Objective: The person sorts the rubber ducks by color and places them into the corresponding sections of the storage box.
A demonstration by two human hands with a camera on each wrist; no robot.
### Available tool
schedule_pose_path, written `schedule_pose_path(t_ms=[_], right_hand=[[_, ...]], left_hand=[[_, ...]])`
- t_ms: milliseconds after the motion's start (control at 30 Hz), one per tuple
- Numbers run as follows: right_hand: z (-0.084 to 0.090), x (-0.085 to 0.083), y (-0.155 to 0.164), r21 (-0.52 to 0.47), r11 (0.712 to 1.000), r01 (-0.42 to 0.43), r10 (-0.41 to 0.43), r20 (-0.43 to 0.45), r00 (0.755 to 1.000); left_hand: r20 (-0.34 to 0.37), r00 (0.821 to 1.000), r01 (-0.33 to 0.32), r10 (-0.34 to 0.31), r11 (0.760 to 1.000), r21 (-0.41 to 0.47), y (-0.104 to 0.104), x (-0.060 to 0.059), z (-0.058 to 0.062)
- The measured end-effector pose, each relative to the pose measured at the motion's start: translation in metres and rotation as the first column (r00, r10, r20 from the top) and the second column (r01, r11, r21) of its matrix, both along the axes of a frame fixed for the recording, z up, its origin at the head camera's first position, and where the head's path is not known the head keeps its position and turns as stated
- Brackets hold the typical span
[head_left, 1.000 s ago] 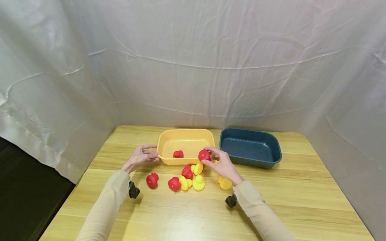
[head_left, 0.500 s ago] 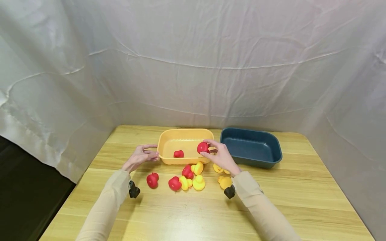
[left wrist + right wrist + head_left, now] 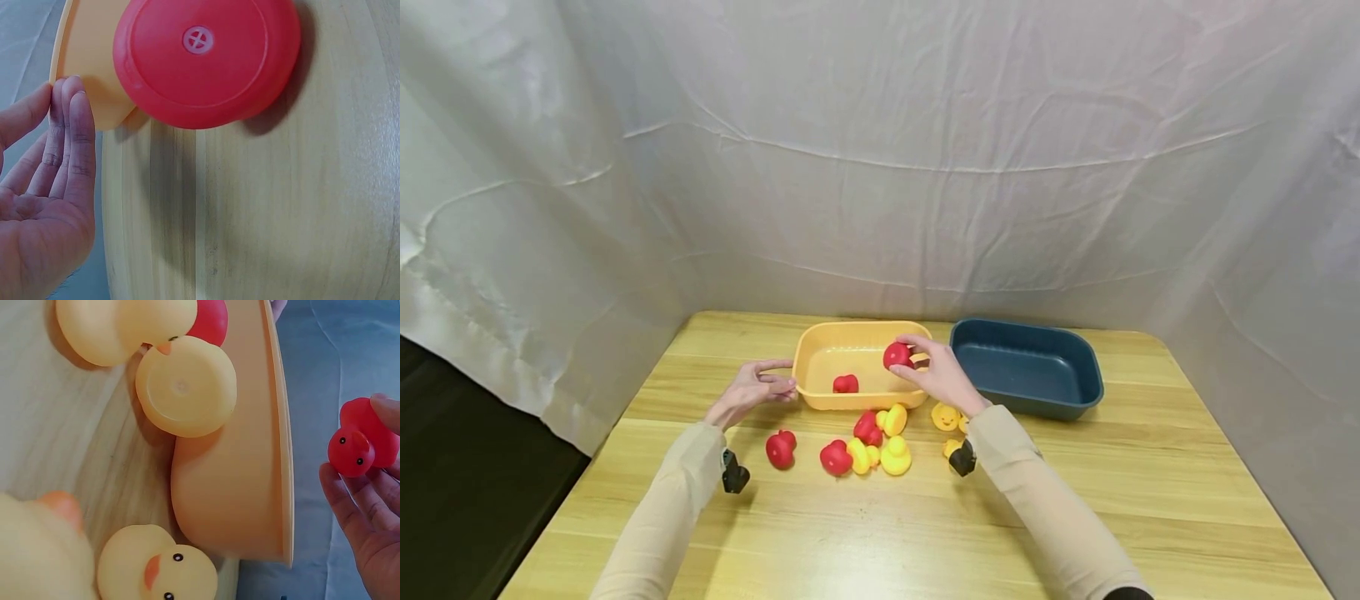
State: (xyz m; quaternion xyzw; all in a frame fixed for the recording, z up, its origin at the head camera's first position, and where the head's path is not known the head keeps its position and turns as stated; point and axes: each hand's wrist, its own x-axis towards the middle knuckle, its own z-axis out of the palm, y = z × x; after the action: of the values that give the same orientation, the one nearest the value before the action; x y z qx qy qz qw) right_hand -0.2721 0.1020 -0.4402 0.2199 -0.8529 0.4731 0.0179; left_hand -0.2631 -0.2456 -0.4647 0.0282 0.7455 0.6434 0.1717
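My right hand [image 3: 942, 375] pinches a red rubber duck [image 3: 896, 356] between thumb and fingertips, over the right part of the yellow bin [image 3: 862, 402]. In the right wrist view the red duck's face [image 3: 351, 452] shows beyond the bin's rim. My left hand [image 3: 748, 393] is at the bin's left end, its fairly straight fingers [image 3: 81, 137] touching the wall near the rim. One red duck [image 3: 846, 383] lies inside the bin. Close below the left hand, another red duck [image 3: 780, 449] lies on its side on the table, its round base [image 3: 199, 62] facing the left wrist camera.
A dark blue bin [image 3: 1026, 367] stands right of the yellow one. In front of the yellow bin lie two red ducks [image 3: 836, 457] among several yellow ducks [image 3: 895, 456]. More yellow ducks [image 3: 945, 417] lie under the right forearm. A pale curtain [image 3: 880, 167] hangs behind the wooden table [image 3: 850, 542].
My right hand has carried the red duck left and farther back, from the bin's front right rim to over its inside. The left hand stays at the bin's left end.
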Motion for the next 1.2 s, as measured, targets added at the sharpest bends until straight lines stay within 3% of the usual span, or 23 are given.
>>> schedule_pose_path(t_ms=[633, 867, 1200], right_hand=[[-0.003, -0.011, -0.014, 0.069, 0.998, -0.003, 0.003, 0.001, 1.0], [-0.005, -0.014, -0.013, 0.028, 0.999, -0.043, 0.042, 0.037, 0.998], [-0.006, -0.012, -0.011, 0.036, 0.998, -0.052, 0.051, 0.026, 0.998]], left_hand=[[0.001, 1.0, 0.001, -0.001, 1.0, -0.001, 0.001, -0.001, -0.001], [-0.002, 1.0, 0.003, -0.003, 1.0, -0.011, 0.001, -0.001, 0.001], [0.001, 1.0, -0.002, 0.002, 1.0, -0.017, 0.001, -0.001, 0.001]])
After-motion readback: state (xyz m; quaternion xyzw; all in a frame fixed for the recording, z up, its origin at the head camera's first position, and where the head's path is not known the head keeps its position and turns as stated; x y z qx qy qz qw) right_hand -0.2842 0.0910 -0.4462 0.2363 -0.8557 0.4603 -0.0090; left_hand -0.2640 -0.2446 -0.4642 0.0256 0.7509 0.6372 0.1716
